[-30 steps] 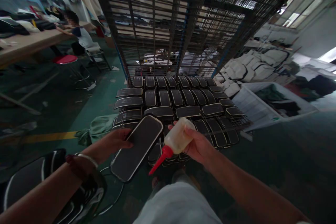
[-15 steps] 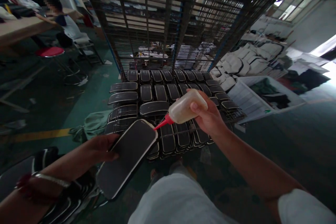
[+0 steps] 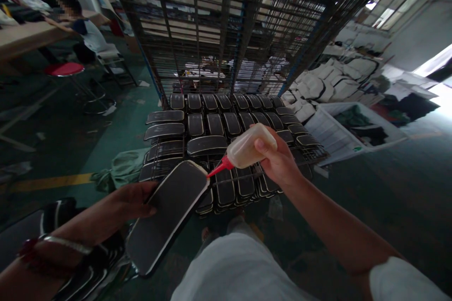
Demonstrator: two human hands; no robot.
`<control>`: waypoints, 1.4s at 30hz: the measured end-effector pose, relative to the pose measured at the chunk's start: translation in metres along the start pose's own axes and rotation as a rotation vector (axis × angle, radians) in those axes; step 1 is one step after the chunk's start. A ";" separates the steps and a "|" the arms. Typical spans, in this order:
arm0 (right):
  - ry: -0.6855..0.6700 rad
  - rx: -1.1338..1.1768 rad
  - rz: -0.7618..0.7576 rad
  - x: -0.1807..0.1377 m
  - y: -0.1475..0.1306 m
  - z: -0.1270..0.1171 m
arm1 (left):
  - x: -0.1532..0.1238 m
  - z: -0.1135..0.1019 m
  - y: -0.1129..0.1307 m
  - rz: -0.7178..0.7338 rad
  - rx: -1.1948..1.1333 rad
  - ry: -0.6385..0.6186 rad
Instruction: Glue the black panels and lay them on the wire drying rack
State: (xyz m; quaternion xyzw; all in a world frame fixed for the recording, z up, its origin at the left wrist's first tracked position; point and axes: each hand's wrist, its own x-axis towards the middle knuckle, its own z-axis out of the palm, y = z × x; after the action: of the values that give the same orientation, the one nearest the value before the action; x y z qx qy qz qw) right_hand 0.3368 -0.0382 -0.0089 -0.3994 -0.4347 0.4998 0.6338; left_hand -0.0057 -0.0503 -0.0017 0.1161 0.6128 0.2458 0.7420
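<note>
My left hand (image 3: 136,202) grips the side of a dark, rounded rectangular panel (image 3: 165,218) with a pale line along its rim. The panel is held tilted, its far end up and to the right. My right hand (image 3: 277,155) is closed around a translucent squeeze bottle (image 3: 249,146) with a yellowish tint. Its red nozzle (image 3: 219,166) points down-left, and the tip is at the panel's upper right corner; whether it touches cannot be made out. Behind them, rows of similar dark panels (image 3: 215,124) with pale rims lie on a wire rack shelf.
A tall wire rack (image 3: 212,23) rises ahead. To the left are a red stool (image 3: 64,69), a seated person (image 3: 88,33) at a table and a green cloth (image 3: 122,169). More panels (image 3: 60,216) are stacked at lower left. A white bin (image 3: 339,136) stands right.
The bottle's nozzle and the panel have shifted slightly down and left in view. The grip of both hands looks the same.
</note>
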 end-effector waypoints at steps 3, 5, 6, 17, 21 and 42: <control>0.014 0.028 0.041 -0.004 0.002 -0.001 | -0.002 0.002 -0.002 0.010 0.026 -0.004; 0.039 0.047 0.057 -0.006 0.003 -0.001 | -0.002 0.003 -0.003 0.019 0.045 -0.009; 0.052 0.052 0.061 -0.007 0.005 -0.001 | -0.001 0.002 -0.004 0.023 0.049 -0.015; 0.129 0.097 0.097 -0.023 0.019 0.001 | 0.020 -0.018 -0.018 0.031 -0.104 -0.102; 0.171 0.113 0.055 -0.019 0.017 -0.002 | 0.020 -0.019 -0.021 0.045 -0.102 -0.102; 0.168 0.117 0.112 -0.017 0.028 -0.007 | 0.016 -0.026 -0.022 0.221 0.300 -0.351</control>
State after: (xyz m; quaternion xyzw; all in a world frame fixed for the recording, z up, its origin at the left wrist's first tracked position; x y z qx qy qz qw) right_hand 0.3334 -0.0501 -0.0401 -0.4259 -0.3268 0.5237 0.6614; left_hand -0.0234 -0.0640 -0.0316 0.3321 0.4878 0.2076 0.7802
